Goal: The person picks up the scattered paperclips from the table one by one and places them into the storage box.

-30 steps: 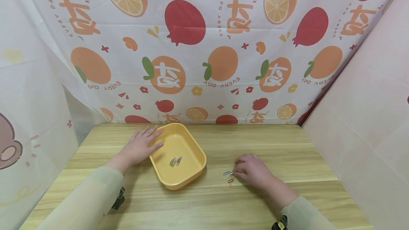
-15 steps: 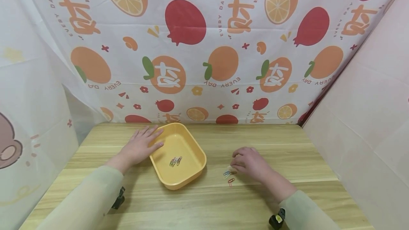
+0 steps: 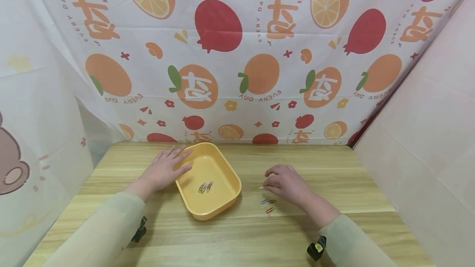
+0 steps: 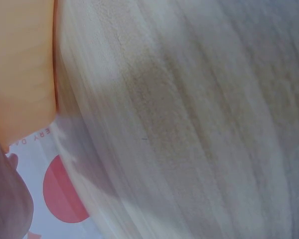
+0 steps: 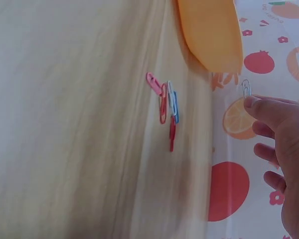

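Between thumb and forefinger, my right hand (image 3: 289,184) pinches a pale paper clip (image 5: 246,88), held above the table to the right of the tray. Below that hand, several loose paper clips (image 3: 269,210) in pink, red, white and blue lie close together on the wood. My left hand (image 3: 161,173) rests on the left rim of the yellow tray (image 3: 231,172), its fingers spread and fairly straight. Several paper clips (image 3: 205,187) lie in a small group on the tray's floor. The left wrist view shows only part of that hand beside the tray's outer wall.
The wooden table (image 3: 259,242) runs back to a fruit-printed curtain (image 3: 230,77). White sheets (image 3: 426,147) hang at both sides. A black wrist device (image 3: 316,249) sits by the right sleeve.
My right hand has lifted a pale paper clip from the loose group and moved slightly left and away from me. The left hand stays on the tray.
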